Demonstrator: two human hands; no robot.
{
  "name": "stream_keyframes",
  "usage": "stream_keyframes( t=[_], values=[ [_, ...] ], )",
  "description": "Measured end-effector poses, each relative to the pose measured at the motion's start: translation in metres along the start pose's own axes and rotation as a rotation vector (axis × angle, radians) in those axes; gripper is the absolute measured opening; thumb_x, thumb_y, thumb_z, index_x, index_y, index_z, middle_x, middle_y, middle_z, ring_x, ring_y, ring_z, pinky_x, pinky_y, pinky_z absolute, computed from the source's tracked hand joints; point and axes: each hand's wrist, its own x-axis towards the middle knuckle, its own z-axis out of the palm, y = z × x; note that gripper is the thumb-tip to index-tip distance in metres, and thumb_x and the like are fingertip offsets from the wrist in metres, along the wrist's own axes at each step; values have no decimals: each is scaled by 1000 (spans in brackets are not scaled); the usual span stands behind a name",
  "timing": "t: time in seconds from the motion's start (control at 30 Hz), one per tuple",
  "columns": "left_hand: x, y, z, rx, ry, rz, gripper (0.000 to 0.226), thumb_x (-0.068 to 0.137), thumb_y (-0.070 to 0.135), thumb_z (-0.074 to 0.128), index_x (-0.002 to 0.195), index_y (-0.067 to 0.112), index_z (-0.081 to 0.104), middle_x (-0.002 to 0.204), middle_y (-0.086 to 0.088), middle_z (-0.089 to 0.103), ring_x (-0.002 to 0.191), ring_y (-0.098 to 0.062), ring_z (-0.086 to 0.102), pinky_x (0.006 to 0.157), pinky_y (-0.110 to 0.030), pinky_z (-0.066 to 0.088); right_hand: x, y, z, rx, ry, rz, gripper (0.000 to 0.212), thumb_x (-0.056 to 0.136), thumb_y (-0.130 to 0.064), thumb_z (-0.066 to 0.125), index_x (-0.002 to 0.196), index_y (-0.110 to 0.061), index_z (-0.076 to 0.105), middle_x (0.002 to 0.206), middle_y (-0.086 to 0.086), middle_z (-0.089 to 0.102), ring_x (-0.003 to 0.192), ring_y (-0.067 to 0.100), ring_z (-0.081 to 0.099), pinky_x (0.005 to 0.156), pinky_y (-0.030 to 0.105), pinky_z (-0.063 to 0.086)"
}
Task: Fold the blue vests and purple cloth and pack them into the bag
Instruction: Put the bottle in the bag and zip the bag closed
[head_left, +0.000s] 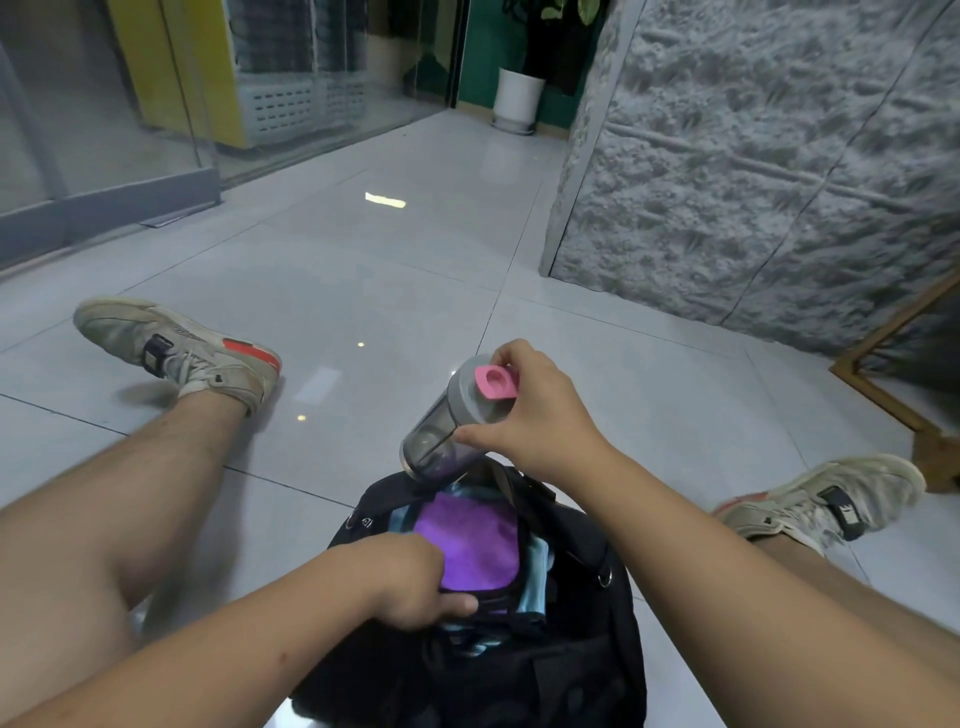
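The purple cloth (470, 540) lies folded on top inside the open black bag (571, 649), which sits on the floor (389, 291) between my legs. Pale blue vests (537, 582) show beneath and beside the cloth, along the right of the mouth. My left hand (410, 579) is at the near rim of the opening, fingers curled over the edge of the bag and the cloth, holding the mouth wide. My right hand (535, 410) grips a grey bottle (452, 421) with a pink cap, fingers clamped round its top; the bottle hangs tilted, its base just above the far edge of the opening. I judge the folding done and the packing nearly so. Next the bottle's base must be steered down past the rim, beside the clothes, without rumpling the folds.
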Motion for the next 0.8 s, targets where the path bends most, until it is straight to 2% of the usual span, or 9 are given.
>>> stream_keyframes(
  t=[0.07,0.17,0.27,0.4,0.47,0.57,0.67,0.73,0.8],
  values=[
    [-3,3,-1,-30,48,11,65,102,68,36,75,11,48,106,-20,67,93,-39,61,76,-38,40,0,-4,2,16,-3,-1,66,59,-38,98,101,-33,47,104,-6,56,89,11,53,76,28,45],
    [-4,1,-1,-55,160,94,57,109,54,34,78,10,53,104,-21,67,88,-37,56,79,-39,39,1,-12,8,67,4,-1,65,59,-36,99,98,-32,47,99,-6,57,81,4,50,67,21,37],
    [4,-11,4,-184,207,159,42,105,48,48,91,13,66,93,-11,71,88,-32,65,86,-38,53,4,-22,19,119,-13,4,64,60,-33,100,96,-30,48,96,-7,58,77,3,49,61,14,36],
    [7,-35,5,-483,354,173,20,95,40,61,92,24,72,84,5,73,80,-14,66,79,-31,54,10,-34,36,117,-30,-9,63,61,-33,99,98,-30,48,98,-7,58,79,0,50,62,12,38],
    [1,-49,1,-630,459,91,17,91,33,63,78,24,69,75,4,70,73,-15,65,69,-29,49,16,-42,45,116,-41,-11,63,60,-33,99,98,-29,49,99,-6,59,80,1,52,62,11,40],
    [-4,-77,-5,-710,626,-313,21,84,31,61,71,15,61,77,-4,69,77,-27,64,65,-31,46,23,-51,56,121,-56,6,63,61,-32,99,99,-28,49,98,-8,59,78,6,55,61,12,45],
    [-3,-111,7,-798,517,-538,17,85,19,59,71,15,49,86,-12,66,80,-31,58,64,-30,42,30,-54,73,122,-81,28,63,59,-33,99,97,-29,49,97,-7,59,80,18,62,69,32,56],
    [4,-125,21,-944,415,-507,20,88,16,65,74,14,51,75,-11,61,73,-30,57,60,-28,44,30,-52,82,86,-97,28,63,58,-35,99,97,-28,50,97,-4,61,81,17,59,71,33,52],
    [7,-129,33,-1140,285,-425,21,86,22,79,89,12,60,76,-9,63,70,-27,60,57,-29,49,28,-49,89,79,-128,41,62,59,-35,99,98,-24,51,95,-4,62,79,15,57,71,31,49]
  ],
)
